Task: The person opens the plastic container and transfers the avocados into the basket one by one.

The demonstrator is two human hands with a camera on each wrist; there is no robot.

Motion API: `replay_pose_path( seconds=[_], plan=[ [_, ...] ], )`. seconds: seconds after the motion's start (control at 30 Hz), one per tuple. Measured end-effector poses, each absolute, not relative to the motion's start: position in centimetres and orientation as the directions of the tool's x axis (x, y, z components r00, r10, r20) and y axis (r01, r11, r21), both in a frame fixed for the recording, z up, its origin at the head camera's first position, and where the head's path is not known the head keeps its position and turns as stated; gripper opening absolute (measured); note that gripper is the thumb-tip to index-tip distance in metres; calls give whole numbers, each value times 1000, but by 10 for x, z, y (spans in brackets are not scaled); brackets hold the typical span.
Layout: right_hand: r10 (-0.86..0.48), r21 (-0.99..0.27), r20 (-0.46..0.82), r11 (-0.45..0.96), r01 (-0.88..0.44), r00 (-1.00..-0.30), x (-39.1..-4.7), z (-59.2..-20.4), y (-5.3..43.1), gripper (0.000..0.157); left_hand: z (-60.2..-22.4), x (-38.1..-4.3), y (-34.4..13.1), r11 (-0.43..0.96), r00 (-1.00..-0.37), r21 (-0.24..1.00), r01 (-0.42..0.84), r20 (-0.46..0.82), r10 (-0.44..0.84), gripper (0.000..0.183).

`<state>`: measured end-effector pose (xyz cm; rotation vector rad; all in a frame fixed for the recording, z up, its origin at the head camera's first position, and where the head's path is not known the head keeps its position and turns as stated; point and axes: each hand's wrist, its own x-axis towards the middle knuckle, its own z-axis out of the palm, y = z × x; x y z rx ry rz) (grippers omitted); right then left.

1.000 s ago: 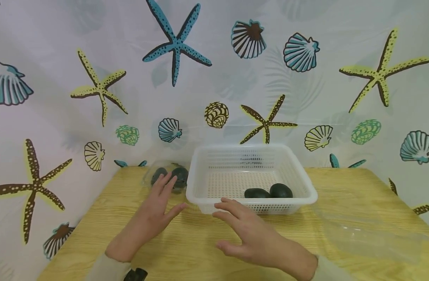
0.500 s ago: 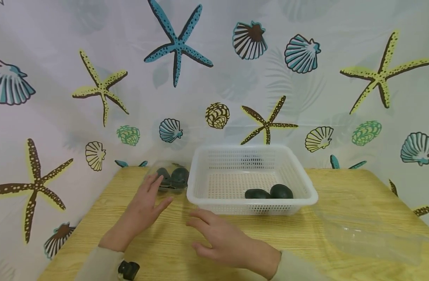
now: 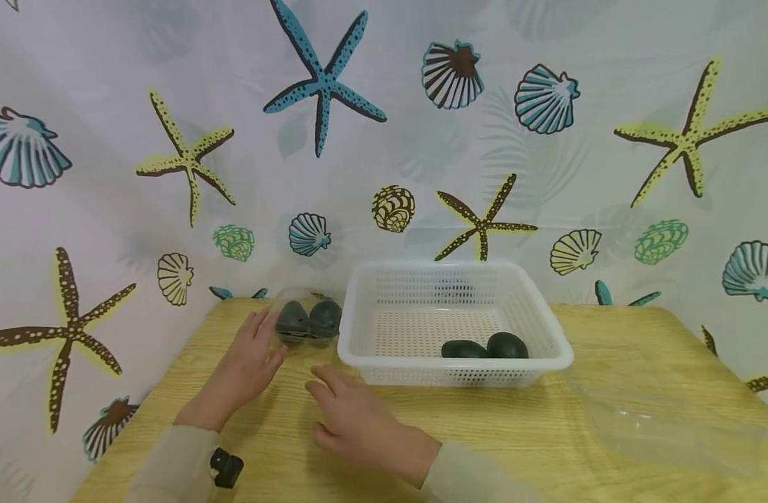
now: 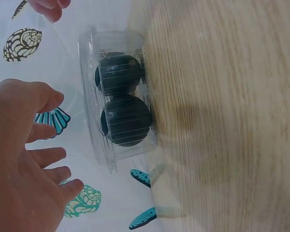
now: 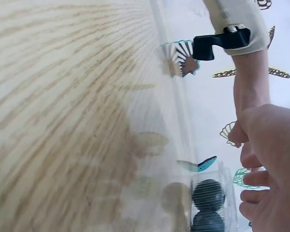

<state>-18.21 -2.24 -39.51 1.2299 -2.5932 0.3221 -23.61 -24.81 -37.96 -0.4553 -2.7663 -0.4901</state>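
A clear plastic clamshell box (image 3: 308,337) with two dark green avocados (image 4: 125,121) inside stands at the back left of the table. My left hand (image 3: 242,363) is just left of and in front of this box, its fingers loosely extended and holding nothing. To the right, my right hand (image 3: 358,423) hovers in front of the box and the basket, thumb and fingers apart, with nothing in its grasp. In the left wrist view the box lid (image 4: 89,96) looks closed over the avocados.
A white perforated plastic basket (image 3: 455,364) stands right beside the box, with two more avocados (image 3: 506,345) in its front right. A clear plastic piece (image 3: 673,426) lies on the wooden table (image 3: 516,433) at the right. A shell-patterned cloth (image 3: 358,161) hangs behind.
My right hand has moved left, from before the basket toward the box. My left hand has drawn back and left, uncovering the box. Box and basket stay in place.
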Motion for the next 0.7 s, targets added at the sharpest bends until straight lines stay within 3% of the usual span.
replay_pose_path(
  seconds=[0.53,0.7],
  plan=[
    [-612,49,239,783,-620,-754,-208,-412,-52,69,-387,-253,-257,881,-887,307,360,406,221,44],
    [-581,154,266,814,-561,-770,-214,-416,-61,77,-389,-260,-255,884,-896,330,332,403,186,43]
  ],
)
